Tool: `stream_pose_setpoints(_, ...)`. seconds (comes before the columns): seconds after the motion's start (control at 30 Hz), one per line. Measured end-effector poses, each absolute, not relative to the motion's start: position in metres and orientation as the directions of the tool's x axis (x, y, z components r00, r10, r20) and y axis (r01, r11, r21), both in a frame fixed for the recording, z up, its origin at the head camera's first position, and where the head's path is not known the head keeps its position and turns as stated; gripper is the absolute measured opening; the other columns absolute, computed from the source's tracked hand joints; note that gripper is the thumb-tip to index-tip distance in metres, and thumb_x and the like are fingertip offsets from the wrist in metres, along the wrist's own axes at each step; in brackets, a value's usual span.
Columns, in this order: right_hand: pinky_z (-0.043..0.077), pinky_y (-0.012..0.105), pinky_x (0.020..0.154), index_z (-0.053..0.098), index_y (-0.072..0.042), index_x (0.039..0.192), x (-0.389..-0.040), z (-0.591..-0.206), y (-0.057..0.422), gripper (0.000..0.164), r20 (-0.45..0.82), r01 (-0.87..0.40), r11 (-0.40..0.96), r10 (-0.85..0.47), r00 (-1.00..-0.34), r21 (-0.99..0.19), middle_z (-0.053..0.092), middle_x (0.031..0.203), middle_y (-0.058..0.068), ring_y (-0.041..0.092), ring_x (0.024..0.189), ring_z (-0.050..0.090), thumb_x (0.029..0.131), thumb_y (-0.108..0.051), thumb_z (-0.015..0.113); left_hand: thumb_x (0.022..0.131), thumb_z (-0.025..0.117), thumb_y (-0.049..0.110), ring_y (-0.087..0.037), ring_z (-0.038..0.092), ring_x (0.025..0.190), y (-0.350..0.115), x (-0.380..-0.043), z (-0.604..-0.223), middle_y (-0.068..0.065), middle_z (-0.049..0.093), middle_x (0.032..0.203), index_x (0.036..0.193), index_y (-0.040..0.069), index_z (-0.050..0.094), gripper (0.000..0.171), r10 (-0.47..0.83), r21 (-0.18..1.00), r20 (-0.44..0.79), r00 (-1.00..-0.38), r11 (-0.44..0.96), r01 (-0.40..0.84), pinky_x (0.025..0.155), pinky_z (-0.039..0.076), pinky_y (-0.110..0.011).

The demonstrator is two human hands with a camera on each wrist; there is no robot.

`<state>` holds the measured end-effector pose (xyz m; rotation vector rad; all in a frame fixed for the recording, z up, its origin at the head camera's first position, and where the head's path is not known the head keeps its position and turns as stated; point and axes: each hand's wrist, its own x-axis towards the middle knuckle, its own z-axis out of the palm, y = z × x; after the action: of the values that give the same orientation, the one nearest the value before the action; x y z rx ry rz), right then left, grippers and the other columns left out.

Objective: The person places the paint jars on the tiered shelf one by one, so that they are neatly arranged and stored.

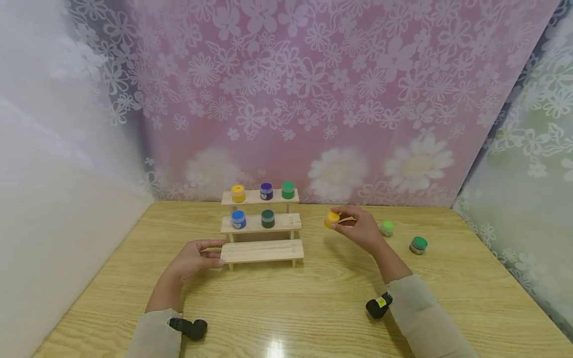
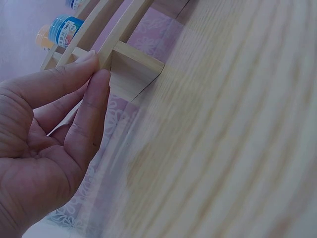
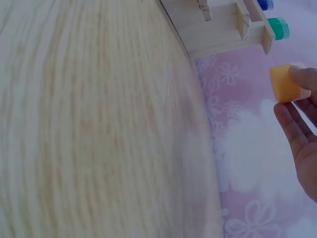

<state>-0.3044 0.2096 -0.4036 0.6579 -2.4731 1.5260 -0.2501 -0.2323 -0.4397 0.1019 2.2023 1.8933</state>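
A three-step wooden rack (image 1: pixel 261 252) stands on the table. My left hand (image 1: pixel 194 259) pinches the left end of its lowest step between thumb and fingers, as the left wrist view (image 2: pixel 59 124) also shows. My right hand (image 1: pixel 362 231) holds a yellow paint jar (image 1: pixel 332 219) above the table, right of the rack; the right wrist view shows this yellow jar (image 3: pixel 286 83) between thumb and fingertips. On the top step sit yellow (image 1: pixel 238 193), dark blue (image 1: pixel 266 191) and green (image 1: pixel 288 190) jars. Blue (image 1: pixel 238 219) and dark green (image 1: pixel 267 219) jars occupy the middle step.
To the right of my right hand, a light green jar (image 1: pixel 387 228) and a green jar (image 1: pixel 418 245) stand on the wooden table (image 1: pixel 277 303). Something reddish-brown shows partly behind the right hand; its kind is unclear. A pink flowered curtain (image 1: pixel 268 99) hangs behind the table.
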Motion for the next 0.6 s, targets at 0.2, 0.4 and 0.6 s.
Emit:
stream_pose_setpoints(0.2,0.054,0.025,0.083,0.062,0.003,0.126,-0.299,-0.397,0.203,0.042,0.357,-0.452,0.388,-0.293,-0.887,-0.804,0.059,0.122,0.018,0.033,0.103,0.062,0.087,-0.003,0.074,0.079,0.079,-0.001,-0.020,0.065,0.092,-0.232,-0.249,-0.439,-0.017,0.066,0.111,0.133,-0.006,0.056,0.059,0.200,0.981,-0.138,-0.970,0.159,-0.107,0.075,0.057,-0.031)
stream_pose_setpoints(0.4,0.054,0.027,0.083,0.060,0.010,0.125,-0.279,-0.374,0.190,0.040,0.384,-0.488,0.371,-0.321,-0.866,-0.790,0.058,0.121,0.025,0.040,0.103,0.060,0.087,0.004,0.070,0.080,0.078,-0.001,-0.020,0.064,0.093,-0.231,-0.248,-0.438,-0.017,0.065,0.112,0.134,-0.005,0.055,0.059,0.203,0.981,-0.136,-0.970,0.164,-0.103,0.076,0.057,-0.031)
stream_pose_setpoints(0.6,0.054,0.025,0.083,0.061,0.011,0.123,-0.271,-0.362,0.182,0.038,0.397,-0.502,0.342,-0.334,-0.855,-0.794,0.058,0.119,0.025,0.041,0.104,0.059,0.086,0.007,0.070,0.080,0.077,-0.002,-0.020,0.064,0.093,-0.231,-0.247,-0.437,-0.017,0.064,0.113,0.135,-0.005,0.055,0.059,0.201,0.981,-0.133,-0.971,0.166,-0.100,0.076,0.056,-0.031)
